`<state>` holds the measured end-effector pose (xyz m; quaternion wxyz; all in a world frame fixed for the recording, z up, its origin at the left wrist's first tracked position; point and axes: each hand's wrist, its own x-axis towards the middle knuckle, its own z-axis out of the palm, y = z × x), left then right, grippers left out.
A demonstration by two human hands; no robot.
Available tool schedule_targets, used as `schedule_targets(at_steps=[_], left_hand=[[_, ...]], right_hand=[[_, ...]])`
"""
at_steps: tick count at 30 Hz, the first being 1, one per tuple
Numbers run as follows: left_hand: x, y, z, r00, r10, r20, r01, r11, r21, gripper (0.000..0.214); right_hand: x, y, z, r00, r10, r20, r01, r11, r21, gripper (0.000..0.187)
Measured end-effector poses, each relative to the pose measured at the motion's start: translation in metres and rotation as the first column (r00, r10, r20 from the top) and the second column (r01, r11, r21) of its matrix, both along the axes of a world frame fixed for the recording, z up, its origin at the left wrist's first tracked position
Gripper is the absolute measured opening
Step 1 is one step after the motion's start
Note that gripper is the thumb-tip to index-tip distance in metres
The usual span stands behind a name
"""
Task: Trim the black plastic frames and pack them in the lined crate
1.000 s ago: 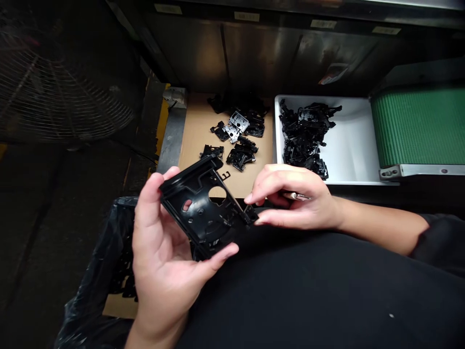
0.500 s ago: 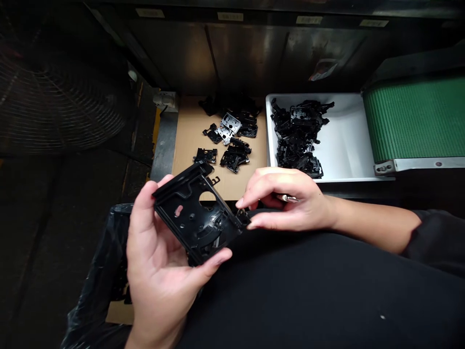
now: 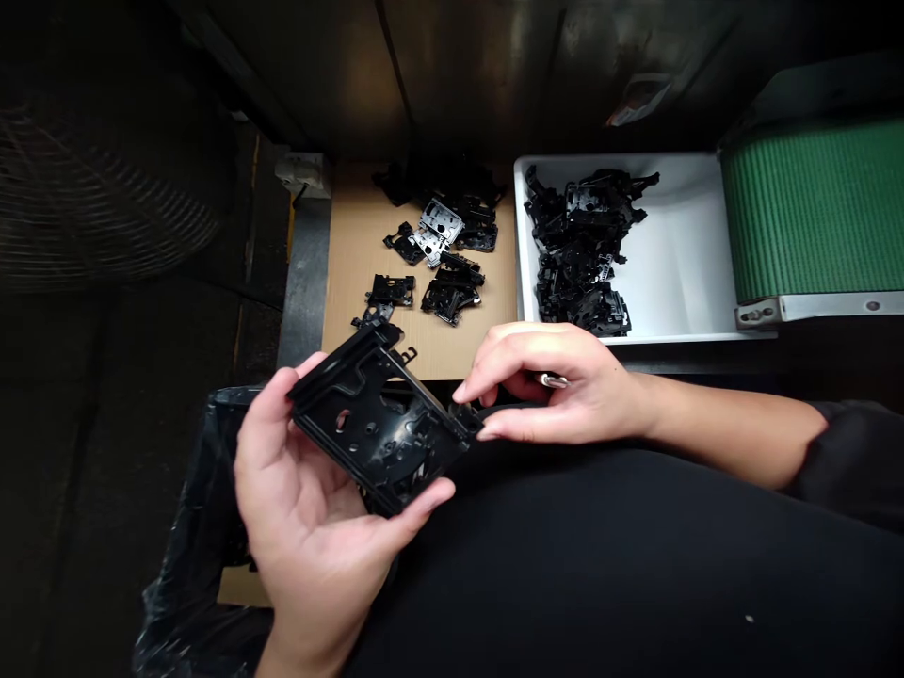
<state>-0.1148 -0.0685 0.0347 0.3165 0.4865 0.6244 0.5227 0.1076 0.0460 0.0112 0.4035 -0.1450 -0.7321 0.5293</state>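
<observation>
The black plastic frame [image 3: 378, 428] is held above the lap, between both hands, in front of the person's torso. Compared with one second ago it lies flatter and lower on its near edge: the round opening that then showed light cardboard through it now reads dark. Its contact points have not changed, so the part has been re-angled in place rather than released or swapped. The left hand [image 3: 303, 499] supports it from below, palm up, thumb along the frame's left edge and a fingertip curled over the near edge; this grip is closed firmly on the part. The right hand [image 3: 557, 386], palm down with forearm entering from the right of the frame, keeps index finger and thumb nearly closed on the corner lug [image 3: 468, 416] at the frame's right end. A small metal piece [image 3: 555, 381] shows under its curled fingers. Beyond the frame lies a cardboard sheet [image 3: 353, 254] carrying loose black parts [image 3: 442, 254]. Beyond and to the right of the frame stands a white bin [image 3: 685, 273] with more parts, then a green conveyor belt [image 3: 812, 207]. Below left of the frame is a bag-lined box [image 3: 190, 527].
</observation>
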Motion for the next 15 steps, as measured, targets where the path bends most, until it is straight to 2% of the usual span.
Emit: schedule_targets(at_steps=[15], left_hand=[[-0.009, -0.017, -0.007, 0.998, 0.048, 0.048, -0.047, 0.998, -0.029, 0.115]], right_hand=[[-0.014, -0.006, -0.003, 0.997, 0.071, -0.004, -0.071, 0.995, -0.069, 0.024]])
